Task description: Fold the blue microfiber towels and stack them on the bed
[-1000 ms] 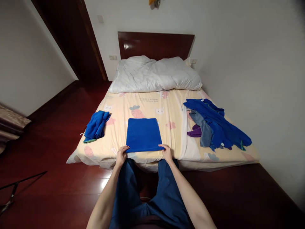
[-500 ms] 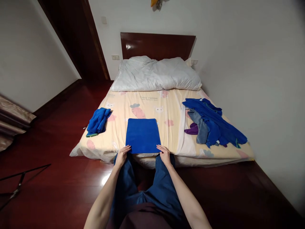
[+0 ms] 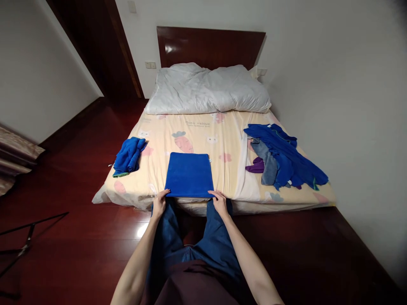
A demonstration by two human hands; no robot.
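A flat blue towel (image 3: 189,174) lies near the foot of the bed, close to square, with a small white tag at its right edge. My left hand (image 3: 160,203) is closed on its near left corner, fingers on top. At the near right corner, my right hand (image 3: 218,202) pinches the cloth the same way. The thumbs are partly hidden. To the left sits a small stack of folded blue towels (image 3: 129,156) with a green edge. A loose heap of blue, grey and purple towels (image 3: 280,154) is on the right.
The patterned bed sheet (image 3: 225,140) covers the mattress. A white quilt (image 3: 206,89) is bunched against the dark headboard (image 3: 210,46). A black metal stand (image 3: 30,237) stands on the floor at left. A wall runs along the right side.
The view has tilted down slightly. My fingers, which lay on the near corners of the towel, now curl round them. The towel and both piles stay in place on the bed.
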